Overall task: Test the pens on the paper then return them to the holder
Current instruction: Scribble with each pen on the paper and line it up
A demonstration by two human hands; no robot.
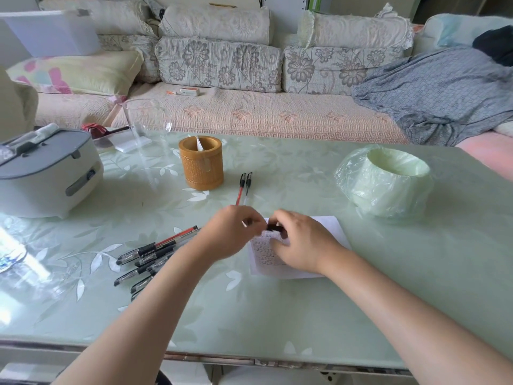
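Observation:
Above the white paper [330, 226], my left hand [233, 232] and my right hand [299, 240] meet on one pen [273, 227]. Only its black part shows between the fingers, blurred; the right fingers pinch that black end and the left fingers grip the other end. A pile of several pens [150, 255] lies left of my left forearm. Two more pens [244, 187], one red and one black, lie side by side beyond my hands. The brown cylindrical holder [201, 162] stands upright behind them, apart from everything.
A grey-lidded white appliance [47, 173] sits at the left. A clear glass vase [147, 126] stands behind the holder. A round green container wrapped in plastic [388, 179] is at the right. The table edge [249, 359] runs near me; a sofa lies beyond.

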